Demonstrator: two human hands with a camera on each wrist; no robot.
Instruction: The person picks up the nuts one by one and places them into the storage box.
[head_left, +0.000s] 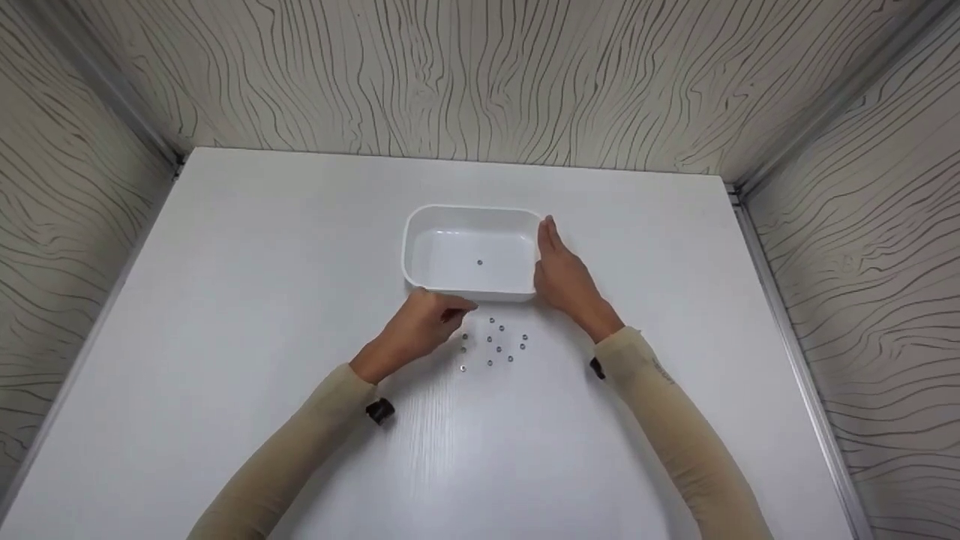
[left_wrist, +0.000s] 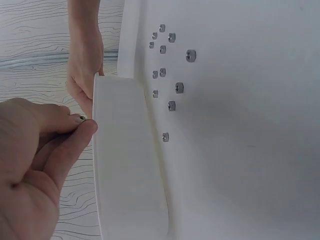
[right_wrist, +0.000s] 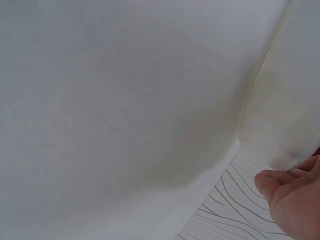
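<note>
A white rectangular plastic bin (head_left: pixel 469 294) with rounded corners stands on the white table, one small metal nut (head_left: pixel 480 262) on its floor. My left hand (head_left: pixel 424 326) is at the bin's near wall, close to the rim. Between its thumb and forefinger it pinches a tiny nut (left_wrist: pixel 82 118), mostly hidden by the fingertips. With my right hand (head_left: pixel 566 277) I hold the bin's right wall at the rim; the right wrist view catches only part of that hand (right_wrist: pixel 295 195). In front of the bin lie several loose metal nuts (head_left: pixel 499 349).
The white table (head_left: pixel 285 247) reaches to wood-grain patterned panels (head_left: pixel 450 82) at the back and sides. Metal frame rails (head_left: pixel 795 360) run along the side edges. A black wrist device (head_left: pixel 380 410) hangs under the left sleeve.
</note>
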